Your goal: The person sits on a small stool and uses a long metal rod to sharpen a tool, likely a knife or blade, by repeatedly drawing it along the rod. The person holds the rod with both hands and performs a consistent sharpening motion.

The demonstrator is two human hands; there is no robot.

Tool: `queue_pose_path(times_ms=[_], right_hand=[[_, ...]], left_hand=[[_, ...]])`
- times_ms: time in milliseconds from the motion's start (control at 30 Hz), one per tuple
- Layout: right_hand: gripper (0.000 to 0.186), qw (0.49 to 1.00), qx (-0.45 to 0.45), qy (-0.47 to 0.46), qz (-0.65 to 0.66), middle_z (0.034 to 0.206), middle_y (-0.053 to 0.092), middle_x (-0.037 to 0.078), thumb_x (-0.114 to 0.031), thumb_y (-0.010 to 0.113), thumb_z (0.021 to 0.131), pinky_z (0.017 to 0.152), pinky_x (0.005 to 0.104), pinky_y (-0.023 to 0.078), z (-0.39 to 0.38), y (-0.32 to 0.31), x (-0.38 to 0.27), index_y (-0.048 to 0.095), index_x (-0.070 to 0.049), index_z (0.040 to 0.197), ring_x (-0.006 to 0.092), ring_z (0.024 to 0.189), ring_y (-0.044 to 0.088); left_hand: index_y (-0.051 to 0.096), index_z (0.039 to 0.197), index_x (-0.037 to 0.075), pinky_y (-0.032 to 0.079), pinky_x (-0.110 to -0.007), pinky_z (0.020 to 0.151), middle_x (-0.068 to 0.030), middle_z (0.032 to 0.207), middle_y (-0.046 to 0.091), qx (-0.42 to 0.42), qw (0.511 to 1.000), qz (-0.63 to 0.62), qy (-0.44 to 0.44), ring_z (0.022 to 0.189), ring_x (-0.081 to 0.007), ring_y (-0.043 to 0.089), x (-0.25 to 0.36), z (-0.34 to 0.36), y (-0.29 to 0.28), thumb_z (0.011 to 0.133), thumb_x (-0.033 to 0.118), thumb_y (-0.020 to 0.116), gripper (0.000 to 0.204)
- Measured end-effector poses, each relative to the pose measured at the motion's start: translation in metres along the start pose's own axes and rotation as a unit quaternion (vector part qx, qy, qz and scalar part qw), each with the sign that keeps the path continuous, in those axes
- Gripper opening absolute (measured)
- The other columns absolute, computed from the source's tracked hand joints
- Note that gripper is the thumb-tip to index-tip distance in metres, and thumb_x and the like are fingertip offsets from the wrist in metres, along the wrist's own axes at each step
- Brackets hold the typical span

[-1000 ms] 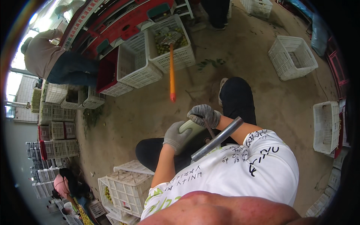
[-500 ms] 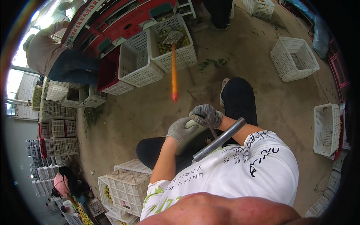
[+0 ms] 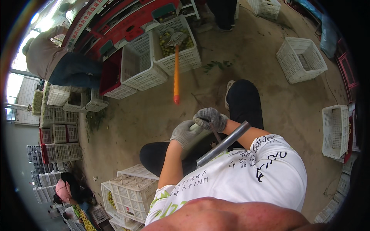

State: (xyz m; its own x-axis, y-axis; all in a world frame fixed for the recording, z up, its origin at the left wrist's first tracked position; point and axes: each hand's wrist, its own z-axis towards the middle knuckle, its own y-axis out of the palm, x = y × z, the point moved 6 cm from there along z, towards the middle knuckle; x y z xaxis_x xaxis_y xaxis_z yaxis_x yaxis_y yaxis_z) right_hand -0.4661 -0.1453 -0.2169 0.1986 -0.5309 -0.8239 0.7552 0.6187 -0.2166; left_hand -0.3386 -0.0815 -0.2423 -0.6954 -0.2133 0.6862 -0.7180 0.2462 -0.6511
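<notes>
Both of my hands wear grey knit gloves and meet in front of my lap. My left hand is closed over a pale green rounded edge of something whose kind I cannot make out. Beside it, my right hand has its fingers wrapped round a thin dark metal rod, close to the end of that edge. The rod runs back toward a thick grey metal pipe, which slants across my lap. Below my hands, the body of the pale green thing is partly hidden between my legs.
Ahead, a white crate holds round green fruit and a scoop with an orange handle. A red machine stands behind it, with a person at the left. White crates stand right and beside me. Leaves lie on the floor.
My hands keep the same grip and have barely moved. The crates and the orange handle sit slightly farther left in the view.
</notes>
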Motion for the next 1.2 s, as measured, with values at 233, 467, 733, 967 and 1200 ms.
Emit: queue_pose_path(times_ms=[233, 467, 733, 967, 1200], right_hand=[[0.012, 1.000, -0.010, 0.007, -0.013, 0.078, 0.064, 0.014, -0.011, 0.064, 0.081, 0.064, 0.0362, 0.051, 0.001, -0.001, -0.003, 0.065, -0.002, 0.088, 0.0294, 0.071, 0.063], [0.016, 1.000, -0.003, -0.003, -0.031, 0.079, 0.063, 0.016, -0.016, 0.063, 0.082, 0.064, 0.0388, 0.051, 0.001, -0.001, -0.002, 0.065, -0.002, 0.089, 0.0322, 0.073, 0.063], [0.015, 1.000, -0.017, 0.003, -0.023, 0.079, 0.063, 0.016, -0.015, 0.063, 0.082, 0.064, 0.0384, 0.051, -0.001, 0.000, 0.001, 0.065, -0.001, 0.089, 0.0323, 0.072, 0.062], [0.014, 1.000, -0.005, 0.001, -0.016, 0.079, 0.064, 0.016, -0.013, 0.065, 0.081, 0.064, 0.0378, 0.052, -0.001, -0.001, 0.001, 0.065, -0.001, 0.089, 0.0319, 0.072, 0.063], [0.009, 0.999, 0.012, -0.023, -0.024, 0.074, 0.064, 0.012, -0.009, 0.063, 0.080, 0.062, 0.0354, 0.051, 0.000, -0.002, -0.002, 0.066, -0.003, 0.085, 0.0289, 0.068, 0.063]], left_hand=[[0.066, 0.098, 0.002, 0.049, -0.035, 0.073, -0.0176, 0.086, 0.066, -0.013, 0.998, -0.059, -0.013, 0.079, -0.0287, 0.063, -0.016, 0.004, 0.006, 0.080, 0.038, 0.068, 0.041], [0.066, 0.098, 0.001, 0.049, -0.033, 0.073, -0.0165, 0.086, 0.066, -0.026, 0.997, -0.073, -0.025, 0.079, -0.0251, 0.063, -0.016, 0.004, 0.004, 0.081, 0.037, 0.068, 0.040], [0.066, 0.098, 0.000, 0.048, -0.032, 0.071, -0.0152, 0.082, 0.066, -0.019, 0.994, -0.103, -0.020, 0.074, -0.0222, 0.061, -0.017, 0.005, 0.007, 0.082, 0.038, 0.066, 0.041], [0.065, 0.098, -0.001, 0.048, -0.031, 0.072, -0.0158, 0.083, 0.066, -0.027, 0.995, -0.088, -0.029, 0.077, -0.0219, 0.062, -0.016, 0.005, 0.004, 0.082, 0.040, 0.066, 0.044], [0.064, 0.098, -0.002, 0.047, -0.026, 0.068, -0.0064, 0.081, 0.065, -0.013, 0.993, -0.118, -0.028, 0.073, -0.0116, 0.054, -0.011, 0.003, 0.003, 0.085, 0.028, 0.067, 0.033]])
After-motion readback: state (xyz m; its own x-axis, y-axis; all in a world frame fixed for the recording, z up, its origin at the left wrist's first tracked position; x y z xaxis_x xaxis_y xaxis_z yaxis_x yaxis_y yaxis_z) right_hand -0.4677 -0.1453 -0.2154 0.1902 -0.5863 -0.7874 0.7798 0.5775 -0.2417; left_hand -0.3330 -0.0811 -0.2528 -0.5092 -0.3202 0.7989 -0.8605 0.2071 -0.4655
